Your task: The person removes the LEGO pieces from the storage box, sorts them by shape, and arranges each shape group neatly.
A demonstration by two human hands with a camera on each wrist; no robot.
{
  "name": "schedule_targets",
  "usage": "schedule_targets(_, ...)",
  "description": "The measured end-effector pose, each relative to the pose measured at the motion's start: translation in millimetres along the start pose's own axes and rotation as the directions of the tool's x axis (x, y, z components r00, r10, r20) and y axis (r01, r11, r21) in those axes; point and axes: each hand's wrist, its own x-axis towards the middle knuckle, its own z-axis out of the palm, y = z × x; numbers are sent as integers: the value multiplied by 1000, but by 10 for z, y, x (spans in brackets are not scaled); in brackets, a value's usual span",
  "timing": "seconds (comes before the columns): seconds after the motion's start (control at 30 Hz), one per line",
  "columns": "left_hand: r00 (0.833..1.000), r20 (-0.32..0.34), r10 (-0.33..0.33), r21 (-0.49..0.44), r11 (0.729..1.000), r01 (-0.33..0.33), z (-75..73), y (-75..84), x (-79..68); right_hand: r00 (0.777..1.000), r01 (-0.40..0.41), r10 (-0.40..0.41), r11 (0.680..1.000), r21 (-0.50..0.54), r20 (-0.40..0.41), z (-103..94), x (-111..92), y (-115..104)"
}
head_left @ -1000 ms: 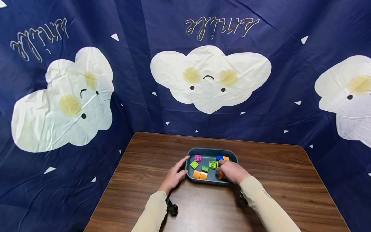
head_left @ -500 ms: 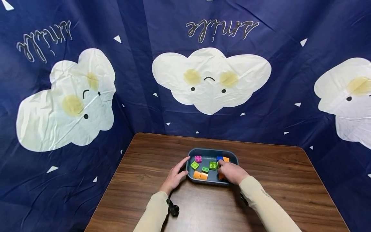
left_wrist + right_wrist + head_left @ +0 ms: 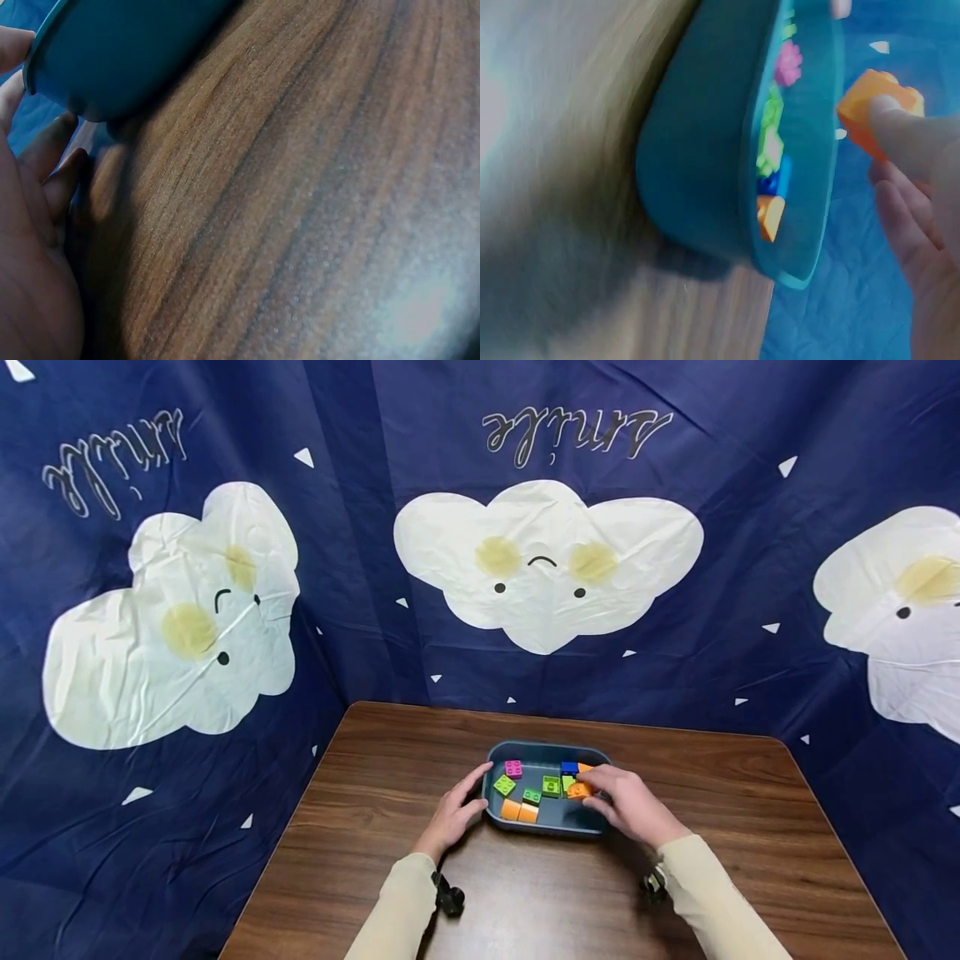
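A dark teal tray stands on the table with several toy building bricks inside. My left hand rests with spread, fairly straight fingertips at the tray's left end; its fingers lie along the outer wall in the left wrist view. Thumb and fingers of my right hand pinch an orange brick, raised above the tray's right part. Below it in the tray lie a blue brick and an orange one, partly covered by the hand in the head view.
In the tray's left half are a pink brick, a lime brick, a green brick and two orange pieces. Another lime brick lies mid-tray. A dark blue cloud-print curtain surrounds the wooden table.
My right hand has come up out of the tray and shifted right, lifting the orange brick. The left hand stays at the tray's left end.
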Motion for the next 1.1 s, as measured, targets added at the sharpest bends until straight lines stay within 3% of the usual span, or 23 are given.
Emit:
schedule_targets(0.1, 1000, -1, 5, 4, 1000, -5, 4, -2, 6, 992, -33, 47, 993, 117, -115, 22, -115, -109)
schedule_targets(0.17, 1000, -3, 4, 7, 1000, -4, -1, -5, 6, 983, -12, 46, 983, 181, -180, 94, -175, -220)
schedule_targets(0.33, 1000, -12, 5, 23, 1000, -5, -5, -7, 12, 964, 30, 44, 962, 273, -262, 449, -290, -534)
schedule_targets(0.43, 1000, -14, 11, 42, 999, -10, 3, -16, 18, 965, -7, 87, 951, 309, -246, 718, -342, -686)
schedule_targets(0.53, 1000, -9, 5, 50, 999, -4, 10, -25, 25, 966, -95, 164, 944, 317, -201, 960, -360, -787)
schedule_targets(0.8, 1000, -10, -2, 36, 999, 3, 23, -31, 39, 931, -313, 353, 905, 288, -98, 1374, -251, -878)
schedule_targets(0.93, 1000, -7, 5, 35, 999, -4, 17, -42, 41, 926, -336, 369, 899, 281, -74, 1494, -171, -896)
schedule_targets(1.1, 1000, -9, 3, 39, 999, -3, 18, -38, 35, 918, -344, 383, 898, 272, -100, 1580, -125, -919)
